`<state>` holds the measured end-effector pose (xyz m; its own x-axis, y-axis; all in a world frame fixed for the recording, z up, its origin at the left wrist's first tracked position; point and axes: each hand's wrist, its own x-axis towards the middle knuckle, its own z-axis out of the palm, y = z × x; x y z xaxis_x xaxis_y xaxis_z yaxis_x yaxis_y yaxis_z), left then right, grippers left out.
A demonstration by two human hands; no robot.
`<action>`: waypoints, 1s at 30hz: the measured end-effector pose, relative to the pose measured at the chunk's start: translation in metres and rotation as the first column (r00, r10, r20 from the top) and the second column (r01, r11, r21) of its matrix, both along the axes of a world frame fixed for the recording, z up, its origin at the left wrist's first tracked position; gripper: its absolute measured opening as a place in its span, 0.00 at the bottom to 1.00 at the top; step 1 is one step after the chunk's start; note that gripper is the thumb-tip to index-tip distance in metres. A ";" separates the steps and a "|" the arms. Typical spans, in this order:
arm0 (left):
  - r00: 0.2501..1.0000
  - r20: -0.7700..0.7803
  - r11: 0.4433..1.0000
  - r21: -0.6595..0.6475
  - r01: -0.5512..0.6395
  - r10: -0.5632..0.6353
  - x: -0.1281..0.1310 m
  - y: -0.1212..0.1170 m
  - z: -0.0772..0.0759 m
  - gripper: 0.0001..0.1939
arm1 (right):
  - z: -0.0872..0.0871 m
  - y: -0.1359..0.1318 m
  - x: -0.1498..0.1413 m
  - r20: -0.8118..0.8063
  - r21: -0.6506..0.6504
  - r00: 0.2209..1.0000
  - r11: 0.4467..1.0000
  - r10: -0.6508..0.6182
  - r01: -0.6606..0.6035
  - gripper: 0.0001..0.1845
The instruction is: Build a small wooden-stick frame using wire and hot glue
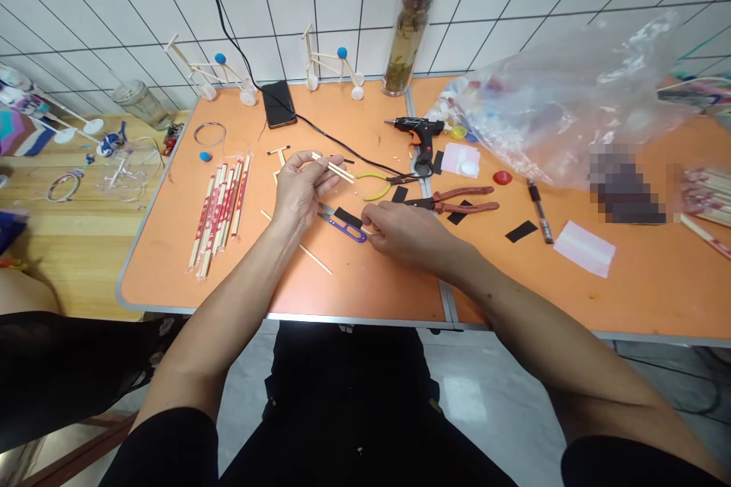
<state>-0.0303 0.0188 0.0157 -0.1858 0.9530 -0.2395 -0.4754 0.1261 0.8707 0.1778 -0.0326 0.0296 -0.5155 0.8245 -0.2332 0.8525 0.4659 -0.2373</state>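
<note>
My left hand [305,186] pinches thin wooden sticks [336,168] above the orange table. To its right, my right hand [400,232] is closed with its knuckles up, low over the tabletop. A pale tip shows by its fingers, but what they hold is hidden. Purple thread snips [352,233] lie between the hands, with a black strip [348,218] beside the blades. One loose stick [314,258] rests below my left hand, and a small stick frame [279,155] is partly behind it. Yellow-handled pliers [374,186] and red-handled pliers [465,200] lie beyond my right hand.
Wrapped chopsticks [220,213] lie at left. Two stick models [331,65] with blue balls, a phone [279,103] and a tea bottle [408,34] line the wall. A glue gun [419,137] trails a cord across the table. A plastic bag [531,106] fills the back right.
</note>
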 end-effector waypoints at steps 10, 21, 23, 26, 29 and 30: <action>0.999 0.023 0.999 0.038 0.026 -0.027 -0.001 -0.001 -0.005 0.10 | -0.007 0.003 -0.003 -0.033 0.040 0.993 0.993 -0.109 0.110 0.21; 0.999 0.043 0.998 0.051 0.025 -0.028 0.000 -0.002 -0.003 0.11 | -0.005 0.024 0.014 -0.382 -0.055 0.914 0.991 -0.132 0.120 0.11; 0.999 0.030 0.999 0.035 0.024 -0.025 0.001 -0.003 -0.001 0.11 | -0.006 0.025 0.012 -0.506 -0.079 0.844 0.984 -0.179 0.161 0.11; 0.999 0.016 0.999 0.025 0.028 -0.028 0.002 -0.004 0.002 0.13 | -0.012 0.028 0.005 -0.696 -0.175 0.658 0.957 -0.286 0.231 0.07; 0.999 0.019 0.999 0.033 0.031 -0.032 0.003 -0.005 0.004 0.13 | -0.019 0.032 -0.006 -0.814 -0.354 0.415 0.914 -0.406 0.198 0.09; 0.999 0.023 0.999 0.038 0.033 -0.034 0.003 -0.005 0.005 0.12 | -0.019 0.034 -0.009 -0.831 -0.388 0.351 0.902 -0.432 0.190 0.11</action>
